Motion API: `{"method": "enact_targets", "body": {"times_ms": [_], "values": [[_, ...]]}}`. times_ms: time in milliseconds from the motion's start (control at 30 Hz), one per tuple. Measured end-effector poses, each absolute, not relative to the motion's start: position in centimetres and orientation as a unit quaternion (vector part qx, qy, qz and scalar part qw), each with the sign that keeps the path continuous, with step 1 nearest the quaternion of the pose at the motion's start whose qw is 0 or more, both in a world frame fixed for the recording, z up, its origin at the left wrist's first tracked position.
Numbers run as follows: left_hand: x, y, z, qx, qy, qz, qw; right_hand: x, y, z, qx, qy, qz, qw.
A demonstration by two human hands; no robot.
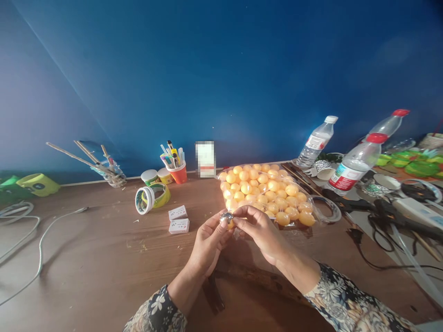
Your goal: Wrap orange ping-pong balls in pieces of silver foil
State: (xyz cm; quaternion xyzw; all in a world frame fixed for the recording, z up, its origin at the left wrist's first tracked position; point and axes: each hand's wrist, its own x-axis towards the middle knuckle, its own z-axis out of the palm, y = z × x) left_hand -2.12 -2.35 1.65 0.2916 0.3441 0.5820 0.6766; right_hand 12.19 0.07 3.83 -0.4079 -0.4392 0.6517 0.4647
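Near the middle of the head view, my left hand holds a small round object, silvery on top and yellowish below. My right hand meets it from the right, its thumb and fingers pinched at the object's edge. Just behind both hands lies a clear plastic bag of orange balls. Two small white boxes rest on the brown table to the left of my hands. Below my hands is a dark strip, partly hidden by my left wrist.
At the back left stand an orange cup of pens and small jars, with tape rolls in front. Plastic bottles, a clear tape roll, black cables and tools crowd the right. A pale cable crosses the left side.
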Motion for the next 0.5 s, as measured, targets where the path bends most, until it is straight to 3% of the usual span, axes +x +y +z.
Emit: {"method": "enact_targets", "body": {"times_ms": [500], "values": [[-2.04, -2.49, 1.93, 0.314, 0.329, 0.582, 0.674, 12.04, -0.27, 4.17, -0.416, -0.582, 0.545, 0.436]]}}
